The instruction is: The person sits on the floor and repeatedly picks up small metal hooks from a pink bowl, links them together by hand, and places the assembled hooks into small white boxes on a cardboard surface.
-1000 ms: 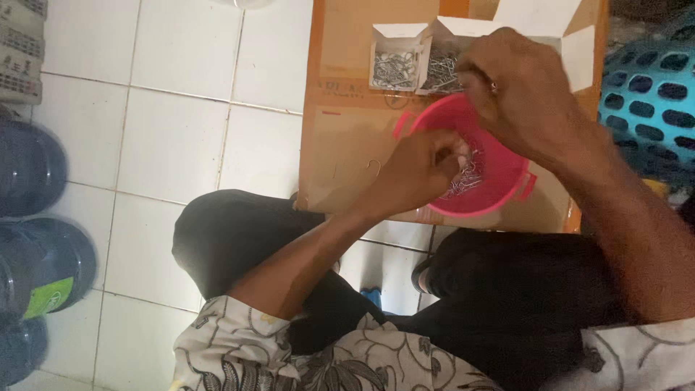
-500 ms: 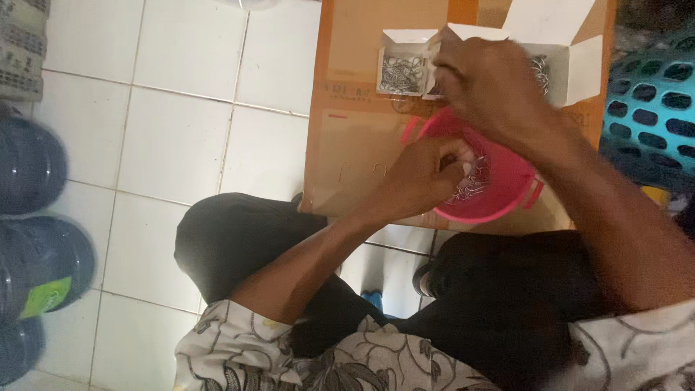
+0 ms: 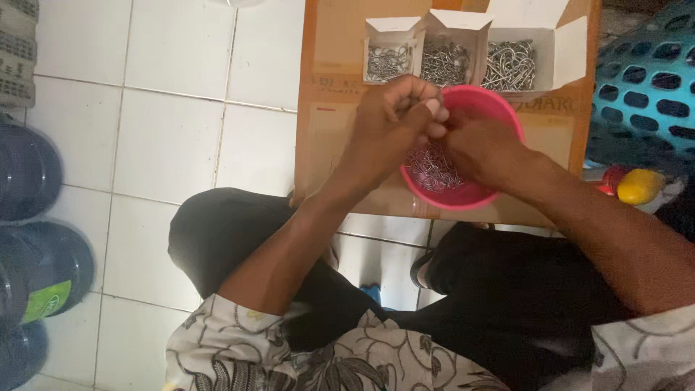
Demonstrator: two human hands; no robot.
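Upper middle of the frame: left hand and right hand meet, fingers pinched narrow, above the round pink plastic bowl of small metal hooks.

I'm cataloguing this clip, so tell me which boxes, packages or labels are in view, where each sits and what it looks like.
Three small white boxes: open in a row at the top, holding metal hooks, behind the pink bowl.
Brown cardboard sheet: flat on the tile floor, faint red print.
Green label: on a dark jug, left edge.
Grey carton: top left corner.
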